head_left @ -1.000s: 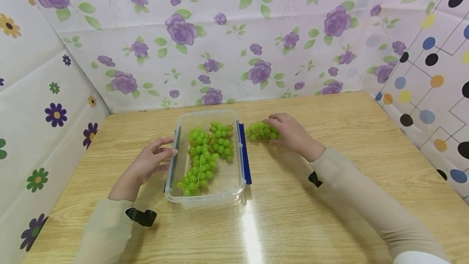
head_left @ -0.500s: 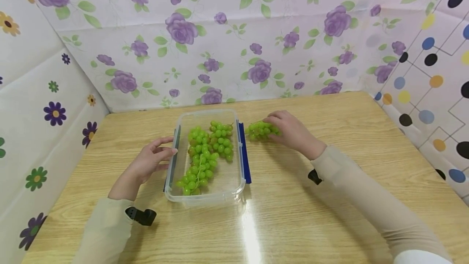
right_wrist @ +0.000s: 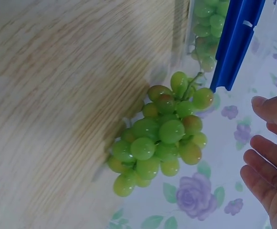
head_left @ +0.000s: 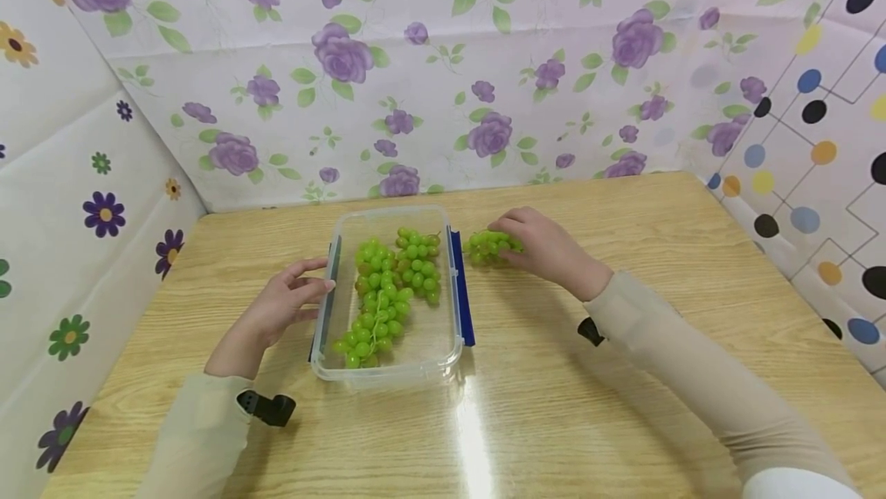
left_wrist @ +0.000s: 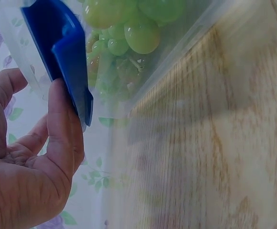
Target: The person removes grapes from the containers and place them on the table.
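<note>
A clear plastic container (head_left: 432,337) with blue side clips stands on the table, several bunches of green grapes (head_left: 377,314) inside it. My left hand (head_left: 280,301) is at its left side, fingers loosely bent and touching the rim and clip. In the left wrist view, a fingertip (left_wrist: 58,93) meets the blue clip (left_wrist: 64,47). Right of the container, another bunch of grapes (head_left: 487,245) lies on the table. My right hand (head_left: 547,247) hovers over its right end, hiding part of it. In the right wrist view, the right fingers (right_wrist: 262,157) are spread and apart from that bunch (right_wrist: 162,138).
The wooden table (head_left: 609,422) runs back to a flower-patterned sheet (head_left: 429,99). Patterned sheets also stand at the left (head_left: 62,214) and right (head_left: 803,138). The container's right blue clip (head_left: 462,291) hangs folded outward, close to the loose grapes.
My right hand has shifted slightly left over the loose grapes, which also seem to have moved a little. My left hand and the container have stayed put.
</note>
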Available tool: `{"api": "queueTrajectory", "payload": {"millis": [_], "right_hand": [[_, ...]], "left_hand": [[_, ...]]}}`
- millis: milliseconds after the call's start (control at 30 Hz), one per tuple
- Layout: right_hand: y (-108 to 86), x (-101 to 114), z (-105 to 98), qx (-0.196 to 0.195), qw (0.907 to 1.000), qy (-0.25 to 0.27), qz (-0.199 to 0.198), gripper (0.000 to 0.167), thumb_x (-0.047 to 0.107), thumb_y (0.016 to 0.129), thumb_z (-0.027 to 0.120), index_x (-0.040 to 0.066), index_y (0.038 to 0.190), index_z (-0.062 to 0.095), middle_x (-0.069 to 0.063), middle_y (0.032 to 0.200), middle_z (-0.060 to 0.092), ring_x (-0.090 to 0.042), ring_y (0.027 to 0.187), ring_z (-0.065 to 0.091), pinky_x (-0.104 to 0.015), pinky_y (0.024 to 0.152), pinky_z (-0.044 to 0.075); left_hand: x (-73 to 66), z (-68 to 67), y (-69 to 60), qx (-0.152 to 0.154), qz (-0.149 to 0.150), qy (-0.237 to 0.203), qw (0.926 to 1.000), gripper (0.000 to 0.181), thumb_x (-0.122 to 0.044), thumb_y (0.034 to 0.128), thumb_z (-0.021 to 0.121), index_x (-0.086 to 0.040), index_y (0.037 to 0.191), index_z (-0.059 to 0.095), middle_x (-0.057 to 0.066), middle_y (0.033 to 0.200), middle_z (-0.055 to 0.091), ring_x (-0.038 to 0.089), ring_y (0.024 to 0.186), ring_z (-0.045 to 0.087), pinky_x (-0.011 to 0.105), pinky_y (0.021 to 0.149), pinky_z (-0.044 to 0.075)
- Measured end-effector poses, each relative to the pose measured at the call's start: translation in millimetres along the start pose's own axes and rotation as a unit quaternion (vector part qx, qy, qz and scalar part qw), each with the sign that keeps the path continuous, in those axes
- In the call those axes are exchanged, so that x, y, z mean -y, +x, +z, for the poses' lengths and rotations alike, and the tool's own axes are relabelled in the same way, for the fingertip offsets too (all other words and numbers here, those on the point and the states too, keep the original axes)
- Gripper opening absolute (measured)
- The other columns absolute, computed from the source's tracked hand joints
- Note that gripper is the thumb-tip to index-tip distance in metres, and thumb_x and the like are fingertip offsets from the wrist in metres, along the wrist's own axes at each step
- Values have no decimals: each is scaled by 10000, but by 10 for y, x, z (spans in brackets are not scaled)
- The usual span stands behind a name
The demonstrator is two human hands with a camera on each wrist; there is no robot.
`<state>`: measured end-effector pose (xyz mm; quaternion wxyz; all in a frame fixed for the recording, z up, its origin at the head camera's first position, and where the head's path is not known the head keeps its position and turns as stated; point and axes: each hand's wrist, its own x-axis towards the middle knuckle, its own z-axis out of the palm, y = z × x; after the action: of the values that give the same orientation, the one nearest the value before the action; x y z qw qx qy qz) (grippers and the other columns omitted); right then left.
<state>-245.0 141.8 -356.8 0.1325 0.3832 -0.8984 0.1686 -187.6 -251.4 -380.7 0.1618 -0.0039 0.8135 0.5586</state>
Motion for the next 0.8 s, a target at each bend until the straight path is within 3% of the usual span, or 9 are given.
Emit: {"api": "queueTrajectory", "payload": {"millis": [267, 800], "right_hand": [[28, 115, -42, 1, 9999, -35, -156, 376, 39, 774, 766, 13, 1131, 650, -143, 1064, 649, -289, 1001, 606, -396, 876, 509], [57, 232, -34, -287, 9974, -36, -656, 361, 38, 745, 787, 19, 1085, 667, -121, 1005, 654, -265, 940, 611, -357, 823, 526]], "left_hand": [[3, -1, 7, 2, -44, -70, 10000, 659, -321, 967, 554, -95, 1501, 240, 227, 1323, 447, 118, 997, 568, 488, 979, 450], [7, 5, -3, -31, -19, -22, 10000, 652, -321, 969, 551, -95, 1500, 247, 188, 1300, 473, 109, 994, 563, 428, 929, 489]]}}
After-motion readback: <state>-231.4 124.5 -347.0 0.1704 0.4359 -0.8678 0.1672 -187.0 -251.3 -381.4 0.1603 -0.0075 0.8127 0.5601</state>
